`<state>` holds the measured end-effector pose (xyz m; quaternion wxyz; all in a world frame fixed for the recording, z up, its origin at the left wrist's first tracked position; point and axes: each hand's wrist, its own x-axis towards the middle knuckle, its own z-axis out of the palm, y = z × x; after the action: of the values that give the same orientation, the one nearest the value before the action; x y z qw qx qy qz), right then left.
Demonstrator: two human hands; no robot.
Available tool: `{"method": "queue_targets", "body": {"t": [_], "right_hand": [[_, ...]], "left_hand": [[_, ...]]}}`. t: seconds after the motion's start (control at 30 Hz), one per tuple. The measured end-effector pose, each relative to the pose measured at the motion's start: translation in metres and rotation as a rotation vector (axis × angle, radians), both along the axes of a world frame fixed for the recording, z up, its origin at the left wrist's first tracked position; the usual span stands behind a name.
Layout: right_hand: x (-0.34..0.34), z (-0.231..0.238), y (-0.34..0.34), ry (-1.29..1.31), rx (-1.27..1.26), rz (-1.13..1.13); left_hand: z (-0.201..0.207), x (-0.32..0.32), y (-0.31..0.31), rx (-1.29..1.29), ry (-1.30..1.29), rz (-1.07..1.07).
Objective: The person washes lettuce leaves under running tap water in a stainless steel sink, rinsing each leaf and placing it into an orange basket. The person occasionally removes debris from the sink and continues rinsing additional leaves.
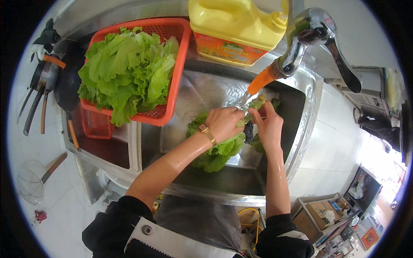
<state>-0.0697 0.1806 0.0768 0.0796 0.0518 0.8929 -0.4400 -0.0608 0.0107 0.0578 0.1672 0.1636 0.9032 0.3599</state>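
Under the running water, my left hand [224, 124], with a gold watch on its wrist, is closed on a head of green lettuce [215, 155]. Most of its leaves hang below and behind that hand in the sink [200, 88]. Close on its right, my right hand [269, 128] pinches at the pale stem end, fingertips and thumb bent around it. Water falls from the orange nozzle [261, 79] of the chrome tap [297, 53] onto the lettuce between my hands. Part of the lettuce is hidden by my hands.
A red plastic basket [171, 101] heaped with lettuce leaves [129, 71] sits over the left basin. A yellow jug [232, 28] stands behind the sink. Pans and ladles [43, 81] hang at far left, above a wire strainer [32, 180]. Shelves with boxes [320, 213] stand at lower right.
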Motion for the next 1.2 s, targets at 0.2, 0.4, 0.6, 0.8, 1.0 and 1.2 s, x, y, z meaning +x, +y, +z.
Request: {"method": "queue_targets", "body": {"t": [0.2, 0.4, 0.6, 0.8, 1.0, 1.2], "right_hand": [[0.007, -0.017, 0.006, -0.062, -0.535, -0.290], [0.008, -0.029, 0.025, -0.166, -0.930, -0.447], [0.005, -0.030, 0.015, -0.165, -0.971, -0.432], [0.005, -0.026, 0.008, -0.279, -1.018, -0.345], [0.010, -0.036, 0.017, -0.577, -1.275, -0.269], [0.017, -0.055, 0.022, -0.513, -1.369, -0.521]], "left_hand": [[-0.011, -0.014, -0.017, 0.390, -0.382, 0.349], [-0.021, -0.028, -0.039, 0.634, -0.557, 0.301], [-0.021, -0.028, -0.026, 0.742, -0.868, 0.297], [-0.013, -0.024, -0.029, 0.543, -0.688, 0.157], [-0.003, -0.027, -0.030, 0.368, -0.344, -0.187], [-0.014, -0.017, -0.034, 0.751, -0.797, 0.140]]}}
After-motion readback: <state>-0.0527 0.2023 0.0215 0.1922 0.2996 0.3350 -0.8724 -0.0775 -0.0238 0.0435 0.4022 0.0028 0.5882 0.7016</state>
